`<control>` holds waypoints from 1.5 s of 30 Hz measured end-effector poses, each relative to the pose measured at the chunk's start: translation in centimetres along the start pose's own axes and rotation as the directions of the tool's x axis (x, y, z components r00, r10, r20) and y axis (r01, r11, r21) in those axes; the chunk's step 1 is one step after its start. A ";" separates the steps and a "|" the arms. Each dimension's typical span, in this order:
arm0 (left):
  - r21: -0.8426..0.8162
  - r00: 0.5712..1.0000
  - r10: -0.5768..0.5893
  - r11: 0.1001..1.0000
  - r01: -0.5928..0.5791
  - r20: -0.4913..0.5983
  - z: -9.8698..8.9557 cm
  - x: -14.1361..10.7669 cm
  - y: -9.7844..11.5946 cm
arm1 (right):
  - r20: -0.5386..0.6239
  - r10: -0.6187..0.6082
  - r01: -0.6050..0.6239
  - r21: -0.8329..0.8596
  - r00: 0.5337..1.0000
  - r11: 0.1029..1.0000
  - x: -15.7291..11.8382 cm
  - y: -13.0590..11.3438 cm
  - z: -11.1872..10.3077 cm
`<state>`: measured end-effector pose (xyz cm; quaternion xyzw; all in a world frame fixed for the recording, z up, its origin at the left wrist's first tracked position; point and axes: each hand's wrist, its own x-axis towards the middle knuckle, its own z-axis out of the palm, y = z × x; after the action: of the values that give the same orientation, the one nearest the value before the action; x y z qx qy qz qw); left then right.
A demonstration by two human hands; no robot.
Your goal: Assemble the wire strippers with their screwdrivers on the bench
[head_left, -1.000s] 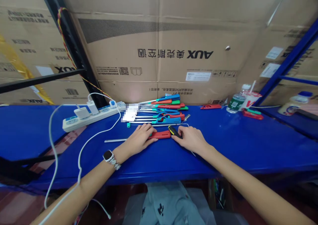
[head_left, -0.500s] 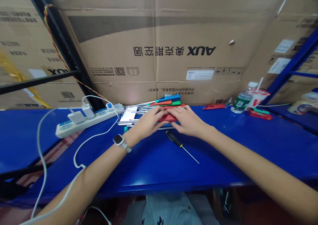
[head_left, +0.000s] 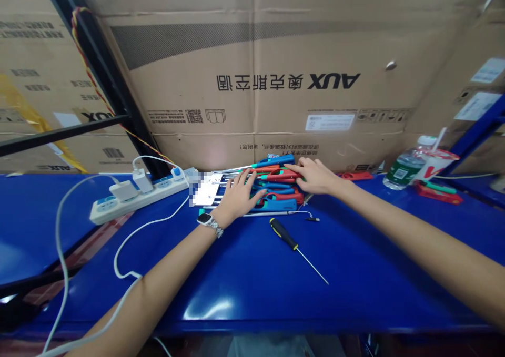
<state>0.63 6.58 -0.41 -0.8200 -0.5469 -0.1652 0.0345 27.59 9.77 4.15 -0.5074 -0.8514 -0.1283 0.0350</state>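
Note:
Several red, blue and green handled tools with metal shafts lie in a pile [head_left: 278,203] against the cardboard at the back of the blue table. My left hand [head_left: 238,196] rests spread over the metal shafts on the pile's left part. At the pile's right end, my right hand [head_left: 316,176] has its fingers on a red handle [head_left: 282,175]; whether it grips it is unclear. A white card [head_left: 208,190] lies at the pile's left end. Nearer the front, a black and yellow screwdriver [head_left: 284,234] lies alone on the table, its tip pointing front right.
A white power strip [head_left: 138,196] with chargers and loose cables is at the left. At the right stand a water bottle [head_left: 404,169] and a lidded cup [head_left: 440,163], beside a red and green item [head_left: 438,192]. Large cardboard [head_left: 276,47] fills the back.
My hands have moved apart: the left now lies flatter over the shafts, the right has shifted right to the pile's end. More handles show between them. The camera view has shifted slightly.

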 end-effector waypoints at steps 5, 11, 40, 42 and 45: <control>-0.027 0.989 -0.113 0.993 0.116 0.094 1.3 -0.1 0.3 | -0.123 0.003 -0.004 -0.010 0.992 1.000 1.1 -2.1 -0.2; 0.011 0.995 -0.090 0.996 0.089 0.047 2.2 0.2 1.5 | -0.230 -0.078 0.059 -0.087 0.970 0.994 4.4 -6.5 -0.8; 0.051 0.943 -0.105 0.991 0.127 -0.317 3.0 2.1 5.4 | -0.393 0.164 0.023 0.430 0.905 0.903 -9.4 -2.1 1.9; 0.038 0.931 -0.083 0.994 0.103 -0.355 2.6 1.8 5.4 | -0.330 0.211 -0.038 0.459 0.920 0.887 -11.1 -1.7 2.6; 0.010 0.917 -0.018 1.000 0.024 -0.399 1.7 1.8 6.0 | -0.254 0.282 -0.133 0.477 0.925 0.869 -12.6 -0.5 3.2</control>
<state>7.11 6.15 -0.69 -0.7629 -0.5384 -0.3253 0.1495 33.42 -0.43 -1.38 -0.5478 -0.7806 -0.0023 0.3010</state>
